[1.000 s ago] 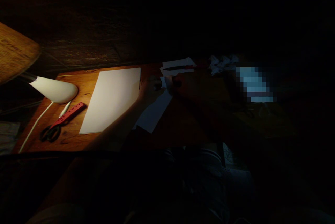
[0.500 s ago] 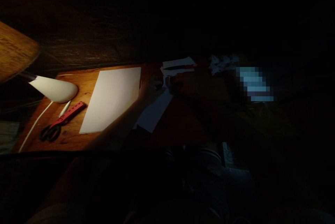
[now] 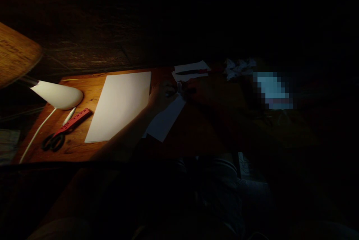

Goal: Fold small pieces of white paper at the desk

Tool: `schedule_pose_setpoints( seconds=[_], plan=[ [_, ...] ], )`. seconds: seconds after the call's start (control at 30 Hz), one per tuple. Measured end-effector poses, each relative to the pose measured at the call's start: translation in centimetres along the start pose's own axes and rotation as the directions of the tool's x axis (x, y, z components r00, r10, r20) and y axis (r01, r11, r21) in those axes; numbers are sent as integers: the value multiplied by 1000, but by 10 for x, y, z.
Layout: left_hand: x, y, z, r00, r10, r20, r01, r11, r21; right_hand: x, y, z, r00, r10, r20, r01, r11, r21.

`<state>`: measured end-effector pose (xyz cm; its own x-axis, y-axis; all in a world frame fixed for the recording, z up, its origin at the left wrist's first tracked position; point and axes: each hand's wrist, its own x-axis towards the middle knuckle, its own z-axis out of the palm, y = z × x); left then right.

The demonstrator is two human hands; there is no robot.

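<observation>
My left hand (image 3: 162,92) and my right hand (image 3: 193,89) meet over the middle of the wooden table, fingers closed on a small folded piece of white paper (image 3: 179,87) between them. The right hand lies in deep shadow, so its fingers show only in part. Under and in front of the hands rests a strip of white paper (image 3: 167,118). Just beyond them, a knife (image 3: 193,71) with a dark blade and a partly red handle lies across more white paper (image 3: 193,65). Left of my left hand is a stack of blank white sheets (image 3: 120,105).
A lamp (image 3: 57,94) with a wooden shade lights the left of the table (image 3: 92,154). Beside it lie scissors in a red sheath (image 3: 73,122) and a white pen-like object (image 3: 69,116). Crumpled or folded white papers (image 3: 239,68) and a glowing, pixelated screen (image 3: 273,90) are at right.
Both hands stay nearly in place, with only slight finger movement around the folded paper. The light on the hands is dimmer, and the pixelated screen's pattern differs.
</observation>
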<state>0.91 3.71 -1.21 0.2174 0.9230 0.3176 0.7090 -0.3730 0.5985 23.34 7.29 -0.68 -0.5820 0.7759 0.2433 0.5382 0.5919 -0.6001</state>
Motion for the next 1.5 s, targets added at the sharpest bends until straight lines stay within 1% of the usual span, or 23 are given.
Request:
schedule_pose_setpoints(
  seconds=[0.23,0.3,0.4,0.47,0.63,0.73,0.83,0.97,1.2,1.33,1.5],
  plan=[
    [-3,9,-13,984,146,101,-157,981,110,-2,-2,-9,994,-68,91,72,996,-50],
    [-3,7,-16,976,171,136,-189,973,131,-2,-2,-12,989,-90,117,95,994,-45],
    [-2,1,-17,959,219,181,-247,957,154,-2,1,-13,985,-126,121,131,991,-40],
    [0,-3,-16,953,242,180,-272,949,162,-2,4,-12,984,-144,108,149,988,-38],
    [0,-7,-14,958,255,130,-272,953,131,-2,10,-9,978,-189,85,188,982,22],
    [0,-7,-14,960,252,121,-267,955,126,-2,11,-8,980,-187,61,185,982,43],
    [1,-5,-15,959,256,120,-267,959,94,-2,10,-10,983,-177,50,174,983,65],
    [2,-4,-16,952,276,130,-281,959,21,-1,11,-12,979,-194,55,190,979,78],
    [5,-6,-16,947,277,160,-275,961,-36,3,22,-2,968,-249,9,246,961,125],
    [6,-10,-16,950,266,164,-262,964,-44,3,19,-1,973,-230,4,228,966,121],
    [7,-14,-14,958,241,156,-239,971,-32,1,13,-6,977,-214,17,213,975,55]
  ],
)
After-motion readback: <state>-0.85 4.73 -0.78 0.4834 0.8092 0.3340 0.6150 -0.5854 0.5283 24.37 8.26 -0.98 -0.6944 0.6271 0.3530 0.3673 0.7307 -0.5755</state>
